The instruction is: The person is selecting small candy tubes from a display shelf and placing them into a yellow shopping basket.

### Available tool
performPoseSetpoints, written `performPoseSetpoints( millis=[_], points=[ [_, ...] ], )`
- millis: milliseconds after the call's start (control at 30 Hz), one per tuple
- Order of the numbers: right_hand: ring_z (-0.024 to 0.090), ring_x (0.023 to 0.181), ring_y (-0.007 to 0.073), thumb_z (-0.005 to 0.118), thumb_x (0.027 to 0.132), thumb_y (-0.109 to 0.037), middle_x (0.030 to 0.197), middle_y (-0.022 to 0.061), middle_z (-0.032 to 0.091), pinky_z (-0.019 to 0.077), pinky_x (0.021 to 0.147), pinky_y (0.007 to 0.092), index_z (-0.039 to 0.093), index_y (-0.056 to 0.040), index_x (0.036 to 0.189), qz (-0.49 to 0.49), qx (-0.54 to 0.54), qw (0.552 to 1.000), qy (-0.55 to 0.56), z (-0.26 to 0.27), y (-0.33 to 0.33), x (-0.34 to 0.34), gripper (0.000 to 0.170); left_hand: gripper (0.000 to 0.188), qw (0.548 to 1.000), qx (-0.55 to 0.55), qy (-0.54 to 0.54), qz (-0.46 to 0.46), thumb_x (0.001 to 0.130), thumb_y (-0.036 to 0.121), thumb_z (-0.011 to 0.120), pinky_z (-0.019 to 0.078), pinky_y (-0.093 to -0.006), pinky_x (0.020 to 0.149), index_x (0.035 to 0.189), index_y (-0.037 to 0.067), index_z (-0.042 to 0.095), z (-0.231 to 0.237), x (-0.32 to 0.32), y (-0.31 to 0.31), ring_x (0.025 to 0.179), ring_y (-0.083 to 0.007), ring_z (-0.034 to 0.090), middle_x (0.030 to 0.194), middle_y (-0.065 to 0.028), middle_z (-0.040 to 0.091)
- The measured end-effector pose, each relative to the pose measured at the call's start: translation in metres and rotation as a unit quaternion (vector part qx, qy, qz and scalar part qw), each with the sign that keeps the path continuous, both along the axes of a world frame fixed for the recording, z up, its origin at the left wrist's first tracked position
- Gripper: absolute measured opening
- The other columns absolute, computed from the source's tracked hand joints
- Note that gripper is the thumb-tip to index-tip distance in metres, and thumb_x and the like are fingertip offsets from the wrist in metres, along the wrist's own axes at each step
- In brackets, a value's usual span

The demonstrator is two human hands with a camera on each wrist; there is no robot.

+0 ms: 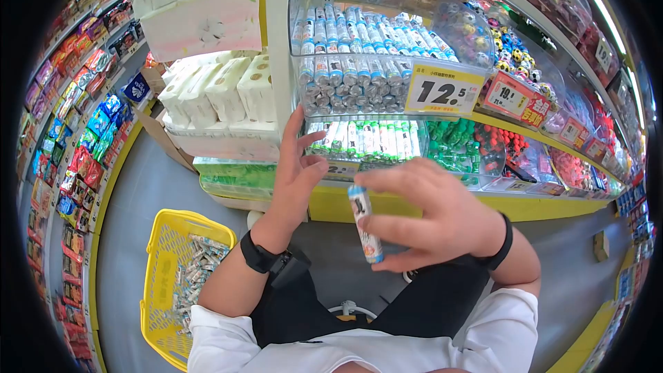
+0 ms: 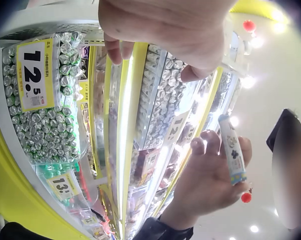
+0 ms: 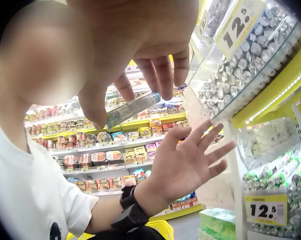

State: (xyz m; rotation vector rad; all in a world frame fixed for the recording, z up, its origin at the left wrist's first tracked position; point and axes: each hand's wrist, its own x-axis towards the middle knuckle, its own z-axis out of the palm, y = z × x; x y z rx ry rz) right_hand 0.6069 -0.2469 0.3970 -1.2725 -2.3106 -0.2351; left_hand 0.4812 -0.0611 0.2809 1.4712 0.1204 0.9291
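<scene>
My right hand point(image 1: 435, 214) pinches a candy roll point(image 1: 364, 224) with a blue-and-white printed wrapper between thumb and fingers, in front of the shelves. The roll stands nearly upright in the head view and shows again in the left wrist view point(image 2: 233, 152). My left hand point(image 1: 298, 173) is raised beside the shelf post, its fingers spread and holding nothing, as the right wrist view shows. Behind both hands, a clear bin holds many similar blue-and-white rolls point(image 1: 359, 90). Green-and-white rolls point(image 1: 373, 139) fill the bin below it.
A yellow basket point(image 1: 153, 283) with many loose rolls point(image 1: 200, 269) stands on the floor at left. White paper packs point(image 1: 221, 90) stack left of the post point(image 1: 280, 27). A price sign point(image 1: 442, 90) hangs on the upper bin. Snack shelves point(image 1: 83, 152) line the far left.
</scene>
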Motion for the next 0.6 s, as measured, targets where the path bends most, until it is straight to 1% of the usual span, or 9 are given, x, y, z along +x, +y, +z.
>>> performPoseSetpoints(
  millis=[67, 133, 233, 267, 300, 367, 467, 567, 600],
  points=[
    [0.059, 0.100, 0.0338, 0.080, 0.068, -0.030, 0.123, 0.0168, 0.054, 0.0479, 0.081, 0.0421, 0.060, -0.0123, 0.109, -0.003, 0.000, 1.000, 0.007, 0.018, 0.007, 0.006, 0.049, 0.088, 1.000, -0.013, 0.001, -0.003, 0.078, 0.021, 0.057, 0.0421, -0.0347, 0.094, 0.155, 0.012, 0.016, 0.000, 0.001, -0.001, 0.128, -0.0246, 0.041, 0.158, -0.0050, 0.020],
    [0.059, 0.101, 0.0343, 0.080, 0.068, -0.028, 0.121, 0.0168, 0.055, 0.0478, 0.083, 0.0422, 0.060, -0.0110, 0.108, -0.027, 0.032, 0.999, 0.003, 0.036, 0.018, 0.011, 0.048, 0.088, 1.000, -0.018, -0.001, -0.005, 0.078, 0.021, 0.057, 0.0422, -0.0347, 0.093, 0.155, 0.012, 0.016, 0.000, 0.001, -0.002, 0.127, -0.0243, 0.042, 0.158, -0.0049, 0.020],
    [0.059, 0.106, 0.0327, 0.083, 0.067, -0.029, 0.120, 0.0180, 0.058, 0.0476, 0.087, 0.0406, 0.064, -0.0077, 0.109, -0.039, 0.051, 0.998, 0.017, 0.066, 0.039, 0.027, 0.051, 0.088, 1.000, -0.016, -0.002, -0.005, 0.078, 0.021, 0.056, 0.0421, -0.0347, 0.092, 0.155, 0.012, 0.015, 0.000, 0.001, -0.003, 0.125, -0.0241, 0.044, 0.158, -0.0050, 0.021],
    [0.059, 0.107, 0.0293, 0.082, 0.067, -0.027, 0.118, 0.0150, 0.058, 0.0474, 0.087, 0.0369, 0.063, -0.0070, 0.109, -0.048, 0.072, 0.996, -0.026, 0.081, 0.045, 0.029, 0.051, 0.088, 1.000, -0.017, 0.000, -0.004, 0.078, 0.021, 0.056, 0.0420, -0.0345, 0.092, 0.155, 0.012, 0.015, 0.000, 0.001, -0.003, 0.124, -0.0240, 0.044, 0.158, -0.0050, 0.021],
    [0.059, 0.103, 0.0242, 0.082, 0.067, -0.028, 0.117, 0.0094, 0.060, 0.0467, 0.082, 0.0340, 0.062, -0.0072, 0.108, -0.053, 0.089, 0.994, -0.026, 0.088, 0.054, 0.036, 0.050, 0.088, 1.000, -0.018, 0.001, -0.003, 0.078, 0.022, 0.056, 0.0418, -0.0343, 0.092, 0.155, 0.012, 0.015, 0.000, 0.001, -0.003, 0.123, -0.0239, 0.045, 0.158, -0.0050, 0.021],
    [0.059, 0.099, 0.0285, 0.078, 0.073, -0.029, 0.106, 0.0116, 0.060, 0.0478, 0.086, 0.0380, 0.062, -0.0072, 0.106, -0.083, 0.047, 0.995, -0.015, 0.107, 0.067, 0.042, 0.042, 0.088, 1.000, -0.026, -0.003, -0.012, 0.078, 0.022, 0.056, 0.0416, -0.0336, 0.091, 0.156, 0.013, 0.015, 0.001, 0.000, -0.002, 0.123, -0.0238, 0.046, 0.158, -0.0051, 0.021],
    [0.056, 0.093, 0.0179, 0.077, 0.076, -0.037, 0.105, 0.0017, 0.061, 0.0444, 0.074, 0.0313, 0.062, -0.0121, 0.111, -0.145, 0.022, 0.987, -0.071, 0.119, 0.093, 0.062, 0.046, 0.088, 0.999, -0.030, 0.001, -0.015, 0.078, 0.023, 0.056, 0.0413, -0.0327, 0.090, 0.156, 0.013, 0.015, 0.000, 0.000, -0.002, 0.122, -0.0235, 0.046, 0.158, -0.0049, 0.021],
    [0.059, 0.099, 0.0284, 0.074, 0.077, -0.046, 0.111, 0.0147, 0.062, 0.0478, 0.086, 0.0380, 0.061, -0.0086, 0.110, -0.209, -0.049, 0.974, -0.068, 0.128, 0.112, 0.070, 0.051, 0.089, 0.999, -0.028, 0.005, -0.021, 0.078, 0.023, 0.056, 0.0412, -0.0326, 0.090, 0.156, 0.014, 0.015, -0.001, -0.001, 0.001, 0.122, -0.0234, 0.047, 0.158, -0.0045, 0.020],
    [0.059, 0.100, 0.0287, 0.074, 0.076, -0.046, 0.113, 0.0150, 0.061, 0.0479, 0.086, 0.0382, 0.060, -0.0087, 0.110, -0.220, -0.057, 0.971, -0.074, 0.131, 0.118, 0.074, 0.052, 0.089, 0.999, -0.027, 0.005, -0.024, 0.078, 0.024, 0.057, 0.0412, -0.0326, 0.090, 0.156, 0.014, 0.015, -0.001, -0.001, 0.001, 0.122, -0.0234, 0.047, 0.159, -0.0044, 0.020]
  ],
)
